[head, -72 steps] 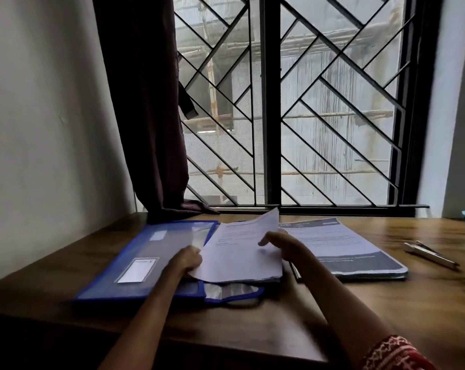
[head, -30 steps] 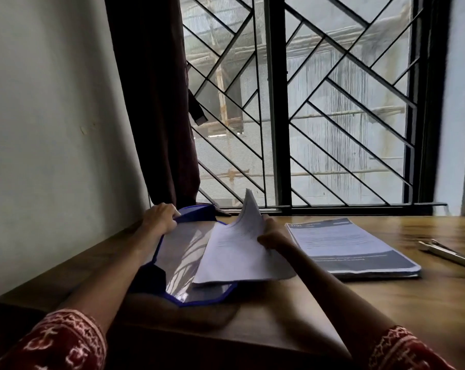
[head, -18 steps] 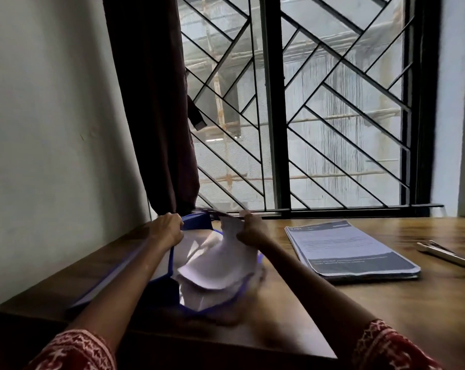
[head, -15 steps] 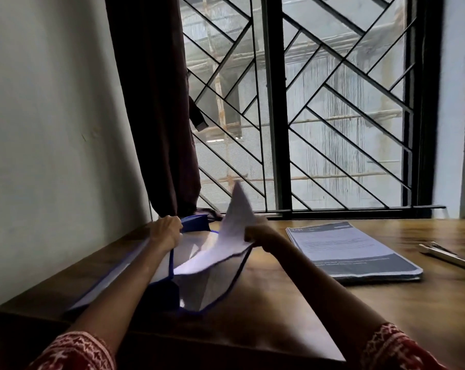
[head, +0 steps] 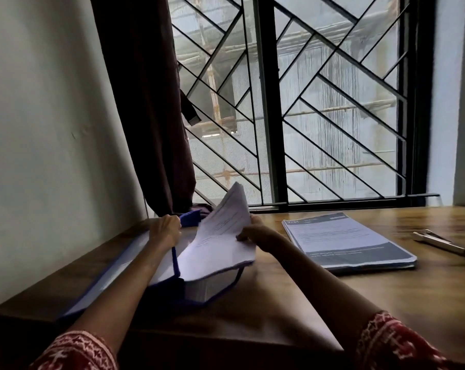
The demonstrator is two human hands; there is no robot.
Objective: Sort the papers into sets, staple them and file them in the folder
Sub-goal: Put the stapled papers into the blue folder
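A wooden desk (head: 292, 289) under a barred window (head: 319, 116). My left hand (head: 165, 231) grips the blue folder's (head: 114, 273) raised edge; my right hand (head: 258, 232) pinches a paper set (head: 218, 244), its far corner tilted up toward the window. Right of it a paper stack (head: 346, 241) lies flat, long axis running away from me, headed "2701"; a stapler (head: 439, 241) beyond

Both arms reach forward, bare from patterned red sleeves at the elbows. The left hand (head: 165, 231) sits far out, knuckles up, fingers curled tight around the folder (head: 190, 218) edge, forearm running straight back toward the lower left. The right hand (head: 258, 232) is level with it and just to its right, thumb and fingers pinching the papers (head: 218, 244) at their right edge, wrist slightly bent, forearm angling back to the lower right.
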